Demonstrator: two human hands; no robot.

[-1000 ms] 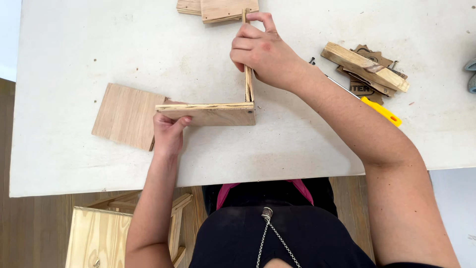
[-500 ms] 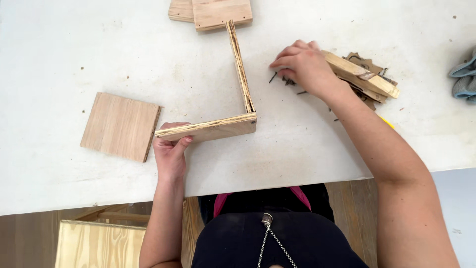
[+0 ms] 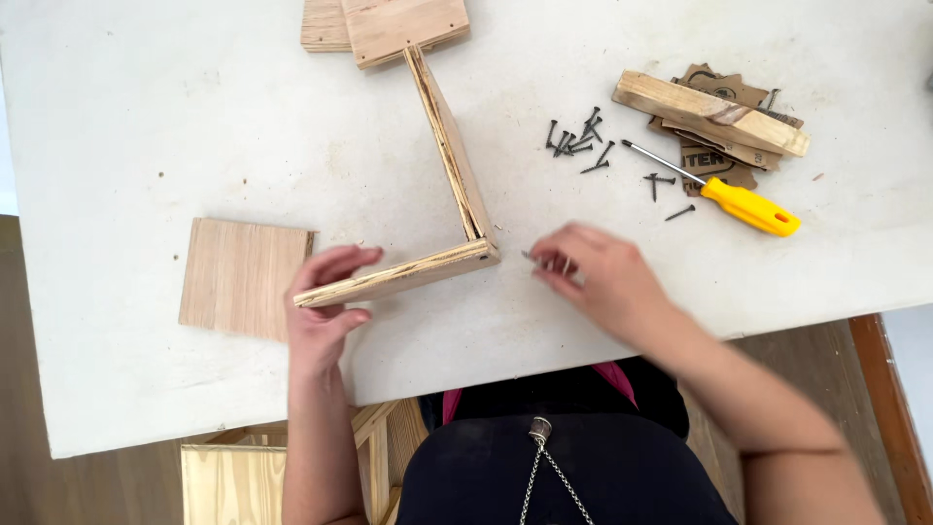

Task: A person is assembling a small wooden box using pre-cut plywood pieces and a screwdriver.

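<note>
Down on a white, scuffed worktable (image 3: 146, 117), matte and faintly speckled with sawdust. No bin, box or tray on the tabletop; loose dark screws (image 3: 580, 141) scattered bare on the surface in a small heap, a few strays beside a screwdriver (image 3: 724, 192) with a yellow handle and thin steel shaft. Centre stage: two plywood boards joined on edge into an L-shaped corner (image 3: 457, 194), layered plies showing pale and striped along the cut edges, long leg running up the table, short leg slanting toward the near edge. Left hand (image 3: 326, 311) wrapped around the free end of the short leg, thumb on one face, fingers on the other, gripping it firm. Right hand (image 3: 603, 282) just right of the corner joint, fingers pinched narrow on a small dark screw (image 3: 533, 257), tip aimed at the joint, close but apart from the wood. Left of the gripping hand, a flat square plywood panel (image 3: 243, 277), smooth grain, lying on the table just beside the fingers. At the far edge, stacked plywood pieces (image 3: 389, 24) touching the top of the long leg. Far right, a rough wooden batten (image 3: 709, 112) lying across brown scraps of card. Below the table edge, an open-topped pale wooden crate (image 3: 233, 476) on the floor, contents impossible to tell from here.
</note>
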